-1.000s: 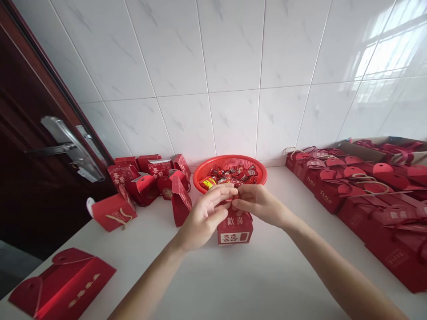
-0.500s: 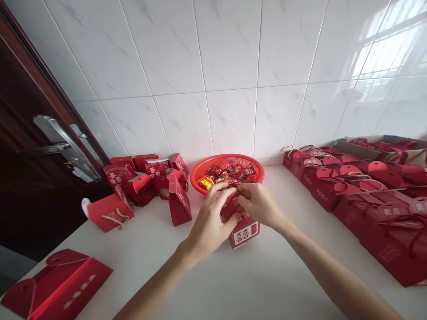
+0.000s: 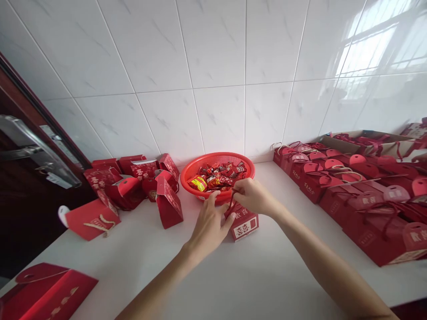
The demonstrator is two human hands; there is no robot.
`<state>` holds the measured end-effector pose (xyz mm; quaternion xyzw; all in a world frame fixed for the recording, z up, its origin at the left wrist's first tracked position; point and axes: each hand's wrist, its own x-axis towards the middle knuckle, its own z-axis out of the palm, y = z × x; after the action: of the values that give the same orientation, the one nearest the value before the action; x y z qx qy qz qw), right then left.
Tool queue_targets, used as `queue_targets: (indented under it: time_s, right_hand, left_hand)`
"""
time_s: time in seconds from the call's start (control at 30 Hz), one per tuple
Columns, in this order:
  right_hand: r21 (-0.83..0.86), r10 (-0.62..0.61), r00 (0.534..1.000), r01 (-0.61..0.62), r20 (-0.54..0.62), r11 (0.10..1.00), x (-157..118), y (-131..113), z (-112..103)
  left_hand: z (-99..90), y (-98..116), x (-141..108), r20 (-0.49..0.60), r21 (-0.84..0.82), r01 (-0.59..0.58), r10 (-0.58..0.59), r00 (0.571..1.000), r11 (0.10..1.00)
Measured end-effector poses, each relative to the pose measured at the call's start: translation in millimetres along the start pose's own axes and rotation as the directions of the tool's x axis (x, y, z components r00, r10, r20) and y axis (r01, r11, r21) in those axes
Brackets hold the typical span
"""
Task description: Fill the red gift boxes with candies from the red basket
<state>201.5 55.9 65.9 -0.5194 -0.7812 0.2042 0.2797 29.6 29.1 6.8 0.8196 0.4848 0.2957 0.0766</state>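
Note:
A small red gift box (image 3: 245, 226) with white-panelled Chinese characters stands on the white table in front of me. My right hand (image 3: 251, 195) pinches a dark red cord (image 3: 231, 201) just above the top of the box. At the box's left side is my left hand (image 3: 210, 222), its thumb against the near left edge and its fingers curled close to the cord; part of its grip is hidden. Right behind the hands sits a red plastic basket (image 3: 185, 178) holding wrapped candies (image 3: 218, 175), one of them yellow.
Rows of closed red gift boxes (image 3: 336, 200) fill the right side, with an open carton (image 3: 396, 150) behind them. Several open red boxes (image 3: 169, 204) stand to the left, another (image 3: 63, 293) at the near left corner. A tiled wall backs the table; a dark door (image 3: 26, 191) is at left.
My view has shifted to the right. My right hand has drawn the cord up into a visible loop, and the left fingers have spread slightly and lowered beside the box.

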Motion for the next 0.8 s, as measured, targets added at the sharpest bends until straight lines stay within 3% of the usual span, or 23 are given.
queue_targets:
  time_s: [0.17,0.3,0.5,0.63,0.8]
  right_hand:
    - [-0.304,0.066,0.998,-0.068,-0.016,0.95,-9.0,-7.7,-12.1]
    - [-0.317,0.077,0.995,-0.093,-0.063,0.944,-14.0,-11.8,-26.2]
    - [-0.318,0.083,0.977,-0.143,-0.194,0.937,-19.8,-5.3,-54.3]
    - [-0.333,0.111,0.955,-0.202,-0.275,0.921,-22.3,1.0,-68.9]
    - [-0.352,0.138,0.942,-0.246,-0.305,0.903,-21.6,7.6,-76.0]
  left_hand:
    - [12.0,-1.6,-3.3,-0.003,-0.048,0.011,-0.011,1.0,0.999]
    - [21.3,-6.0,-8.4,-0.029,-0.215,0.042,-0.049,0.998,0.976]
    - [44.7,-10.9,-20.3,-0.229,-0.453,-0.1,-0.007,0.974,0.886]
    - [64.5,-17.5,-26.7,-0.14,-0.558,-0.077,-0.002,0.99,0.826]
    - [71.2,-22.9,-25.9,-0.037,-0.504,-0.058,0.045,0.998,0.862]
